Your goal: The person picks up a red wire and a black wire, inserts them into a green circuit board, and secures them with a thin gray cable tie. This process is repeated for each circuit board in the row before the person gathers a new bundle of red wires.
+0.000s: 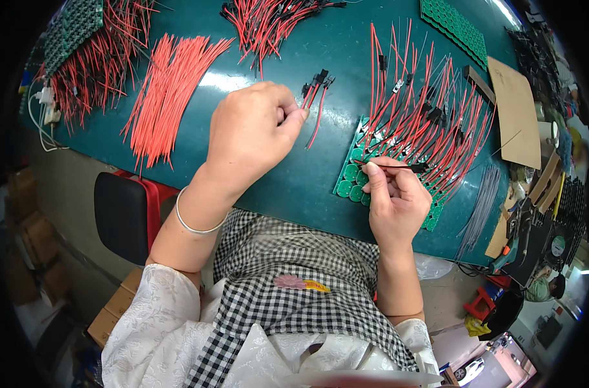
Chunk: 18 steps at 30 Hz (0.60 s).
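I'm pinching a wire lead [398,167] in my right hand [401,202], over the green panel [350,173]. My left hand [252,124] is hovering, curled, beside loose leads [320,80]; whether it's gripping one, I can't tell.

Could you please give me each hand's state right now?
Left hand: closed; whether it's gripping anything cannot be told.
Right hand: closed, pinching a black connector lead.

Dark green table with smooth top [294,187] spreads across upper middle; white light reflection [233,82] shines on it. At left, chair with black rounded panel and red frame [120,213] stands beside table edge. Dull grey-beige floor [87,184] lies below. Brown cardboard boxes [117,307] stand at lower left; farther left side is dim, blurred.
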Each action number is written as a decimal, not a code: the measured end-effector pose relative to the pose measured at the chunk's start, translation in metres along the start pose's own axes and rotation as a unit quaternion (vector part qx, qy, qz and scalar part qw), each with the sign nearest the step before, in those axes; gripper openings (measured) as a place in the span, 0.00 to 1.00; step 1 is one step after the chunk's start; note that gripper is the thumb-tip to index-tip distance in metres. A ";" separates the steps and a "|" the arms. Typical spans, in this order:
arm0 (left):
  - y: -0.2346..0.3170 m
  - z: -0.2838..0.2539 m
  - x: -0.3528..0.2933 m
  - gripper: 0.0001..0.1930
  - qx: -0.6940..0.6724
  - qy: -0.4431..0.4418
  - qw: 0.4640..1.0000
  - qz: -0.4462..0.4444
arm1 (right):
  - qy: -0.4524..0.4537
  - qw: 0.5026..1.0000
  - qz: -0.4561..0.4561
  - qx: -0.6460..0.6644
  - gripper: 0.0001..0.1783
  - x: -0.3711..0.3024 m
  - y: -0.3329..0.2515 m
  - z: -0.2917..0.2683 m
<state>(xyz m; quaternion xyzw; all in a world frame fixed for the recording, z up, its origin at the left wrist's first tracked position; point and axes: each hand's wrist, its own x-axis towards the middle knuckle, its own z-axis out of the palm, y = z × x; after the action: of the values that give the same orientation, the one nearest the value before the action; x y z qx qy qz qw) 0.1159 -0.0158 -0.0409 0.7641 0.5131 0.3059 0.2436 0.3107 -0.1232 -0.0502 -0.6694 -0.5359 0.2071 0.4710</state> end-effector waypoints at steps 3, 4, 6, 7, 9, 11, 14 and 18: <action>-0.001 -0.007 0.001 0.07 -0.093 0.028 0.995 -0.026 | -0.008 1.000 -0.025 -0.009 0.05 0.000 0.000 0.000; 0.002 -0.010 0.000 0.07 -0.127 0.017 0.991 -0.047 | -0.008 1.000 -0.024 -0.009 0.05 0.000 0.000 -0.001; -0.001 -0.010 -0.004 0.07 -0.201 0.025 0.977 -0.071 | -0.007 1.000 -0.016 -0.025 0.04 0.000 -0.003 -0.001; -0.002 -0.010 -0.007 0.06 -0.274 0.033 0.956 -0.095 | -0.007 1.000 -0.016 -0.025 0.04 -0.001 -0.003 -0.001; 0.000 -0.012 -0.012 0.05 -0.299 0.033 0.951 -0.068 | -0.016 0.998 -0.048 -0.034 0.03 0.000 0.000 -0.002; 0.010 -0.018 -0.019 0.05 -0.440 0.013 0.891 -0.111 | -0.014 0.997 -0.066 -0.040 0.04 0.000 0.002 -0.001; 0.011 -0.010 -0.033 0.07 -0.491 0.005 0.864 -0.110 | -0.012 0.993 -0.101 -0.064 0.04 0.003 0.000 -0.001; 0.022 -0.001 -0.046 0.09 -0.483 0.009 0.868 -0.118 | -0.018 0.990 -0.118 -0.071 0.04 0.006 -0.001 -0.002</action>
<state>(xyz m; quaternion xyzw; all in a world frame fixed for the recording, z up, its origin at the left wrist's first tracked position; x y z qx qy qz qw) 0.1159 -0.0664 -0.0347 0.4819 0.3898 0.4914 0.6119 0.3139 -0.1183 -0.0473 -0.6296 -0.6327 0.1237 0.4336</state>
